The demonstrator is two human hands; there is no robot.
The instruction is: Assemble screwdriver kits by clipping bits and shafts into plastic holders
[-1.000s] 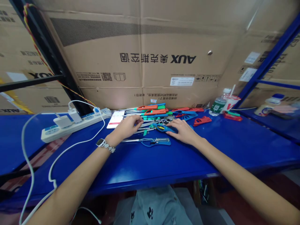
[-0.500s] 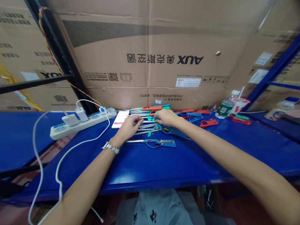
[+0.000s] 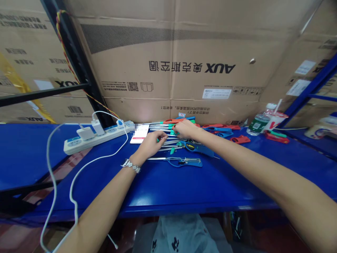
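Several long-nosed lighters with metal tubes and coloured handles lie at the back of the blue table. My left hand point(image 3: 153, 143) hovers at their tube ends with fingers curled together; whatever is between them is hidden. Over the handles, my right hand point(image 3: 186, 129) is closed in a pinch near a green part point(image 3: 172, 132); what it grips is too small to make out. Closest to me lies an opened blue lighter point(image 3: 185, 162), its inner parts showing. Another blue lighter handle point(image 3: 198, 149) sits just below my right wrist. A loose green piece point(image 3: 172, 150) rests between the two.
A white power strip point(image 3: 85, 141) with plugs and cables is on the left, beside a white-and-red card point(image 3: 139, 135). Red handle shells point(image 3: 240, 139), a water bottle point(image 3: 256, 123) and a cup point(image 3: 273, 121) stand right. A large carton point(image 3: 168, 45) walls the back.
The view has shifted slightly, so everything appears a little further right. Both hands stay at the same lighters, with only small finger movement.
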